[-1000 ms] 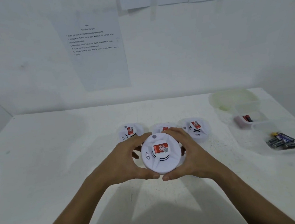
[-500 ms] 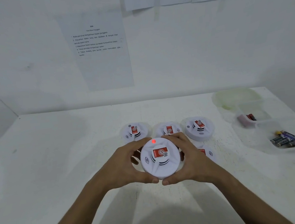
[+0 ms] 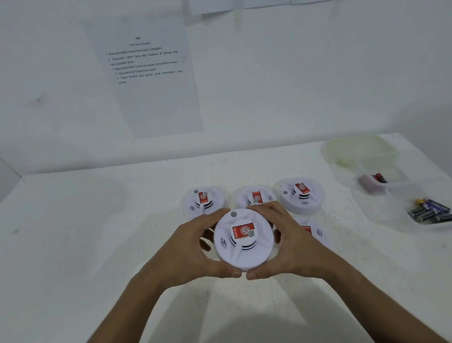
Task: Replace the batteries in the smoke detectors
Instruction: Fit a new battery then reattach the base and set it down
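Both hands hold one smoke detector face up in the near middle of the worktop; whether it rests on the surface or sits just above it cannot be told. The left hand and right hand each have their grip curled round its rim, thumbs almost meeting at the near edge, forefingers at the far edge by the small grey button. The likely trouble is the housing: it is smooth, round and shallow, so if the hands twist in opposite directions to free the cover, the fingers may slip rather than turn it. A sudden release could knock it into the three detectors in a row just beyond, or the one half hidden behind the right hand. Another risk is mixing cells: the loose batteries lie far right, well apart, beyond a clear tub holding something red, and which lot is fresh cannot be told.
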The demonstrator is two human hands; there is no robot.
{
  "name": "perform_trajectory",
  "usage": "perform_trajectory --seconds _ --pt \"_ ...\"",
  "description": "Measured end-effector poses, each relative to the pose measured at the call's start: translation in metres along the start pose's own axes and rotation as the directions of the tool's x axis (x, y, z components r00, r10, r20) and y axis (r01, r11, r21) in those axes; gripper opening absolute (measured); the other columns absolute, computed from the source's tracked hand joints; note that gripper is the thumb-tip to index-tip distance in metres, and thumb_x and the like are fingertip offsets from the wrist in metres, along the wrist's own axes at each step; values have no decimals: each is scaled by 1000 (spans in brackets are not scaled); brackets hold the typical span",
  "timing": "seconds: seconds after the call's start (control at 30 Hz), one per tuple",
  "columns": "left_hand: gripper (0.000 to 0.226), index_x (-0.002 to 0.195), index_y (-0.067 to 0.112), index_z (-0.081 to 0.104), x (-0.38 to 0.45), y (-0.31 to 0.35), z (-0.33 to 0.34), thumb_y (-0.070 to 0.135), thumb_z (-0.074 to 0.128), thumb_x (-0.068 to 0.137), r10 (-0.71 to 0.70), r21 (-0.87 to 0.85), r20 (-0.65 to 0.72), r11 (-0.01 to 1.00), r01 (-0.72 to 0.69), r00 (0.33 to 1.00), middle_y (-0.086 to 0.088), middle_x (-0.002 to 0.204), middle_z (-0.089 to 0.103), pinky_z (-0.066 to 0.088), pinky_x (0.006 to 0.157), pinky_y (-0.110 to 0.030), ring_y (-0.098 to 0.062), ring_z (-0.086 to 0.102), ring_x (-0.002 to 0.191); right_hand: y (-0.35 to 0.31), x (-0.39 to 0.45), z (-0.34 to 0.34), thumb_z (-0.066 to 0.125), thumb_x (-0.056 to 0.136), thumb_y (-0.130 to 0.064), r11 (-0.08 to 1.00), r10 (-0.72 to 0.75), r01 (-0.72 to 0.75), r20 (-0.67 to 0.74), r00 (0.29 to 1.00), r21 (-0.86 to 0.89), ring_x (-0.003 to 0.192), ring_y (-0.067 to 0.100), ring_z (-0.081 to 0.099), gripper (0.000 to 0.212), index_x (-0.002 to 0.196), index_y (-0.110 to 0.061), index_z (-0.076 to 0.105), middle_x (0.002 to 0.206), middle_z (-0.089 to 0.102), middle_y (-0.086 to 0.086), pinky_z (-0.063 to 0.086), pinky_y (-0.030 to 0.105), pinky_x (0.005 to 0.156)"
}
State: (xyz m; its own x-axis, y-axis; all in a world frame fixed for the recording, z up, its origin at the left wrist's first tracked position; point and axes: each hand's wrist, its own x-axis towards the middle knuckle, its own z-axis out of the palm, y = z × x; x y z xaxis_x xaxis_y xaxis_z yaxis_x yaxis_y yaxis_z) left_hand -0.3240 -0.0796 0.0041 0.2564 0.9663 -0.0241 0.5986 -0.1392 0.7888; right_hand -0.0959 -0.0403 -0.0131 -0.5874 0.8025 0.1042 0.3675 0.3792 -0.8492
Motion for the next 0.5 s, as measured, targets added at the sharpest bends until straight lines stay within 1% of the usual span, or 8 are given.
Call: perform_trajectory --seconds 0.1,0.27,0.37,0.5 --pt "95 138 44 43 0 1 1 51 88 54 6 -6 7 1000 -6 1000 23 117 62 55 83 -24 -8 60 103 0 -1 -1 94 53 -37 1000 2 -2 -2 1000 0 123 -2 43 97 134 -40 41 129 40 -29 44 11 93" --pt "94 136 45 45 -1 -2 0 56 86 52 0 -1 0 1000 0 1000 22 117 62 56 83 -28 -8 61 102 2 -1 0 95 55 -29 1000 4 -4 1 1000 9 121 -5 42 97 136 -34 42 127 40 -34 40 5 90" --pt "95 136 44 45 -2 -3 0 57 86 51 -1 12 -11 1000 1 1000 22 117 61 56 82 -27 -9 60 103 4 0 4 95 56 -31 1000 15 -15 -10 1000 17 123 -5 42 97 136 -33 41 131 42 -28 41 6 90" --pt "95 137 44 45 -2 -6 0 53 88 53 -5 41 -32 999 6 999 24 118 60 55 81 -24 -5 59 101 7 0 9 94 54 -36 1000 22 -21 -54 998 23 125 -2 42 97 135 -38 40 135 43 -26 43 10 89"
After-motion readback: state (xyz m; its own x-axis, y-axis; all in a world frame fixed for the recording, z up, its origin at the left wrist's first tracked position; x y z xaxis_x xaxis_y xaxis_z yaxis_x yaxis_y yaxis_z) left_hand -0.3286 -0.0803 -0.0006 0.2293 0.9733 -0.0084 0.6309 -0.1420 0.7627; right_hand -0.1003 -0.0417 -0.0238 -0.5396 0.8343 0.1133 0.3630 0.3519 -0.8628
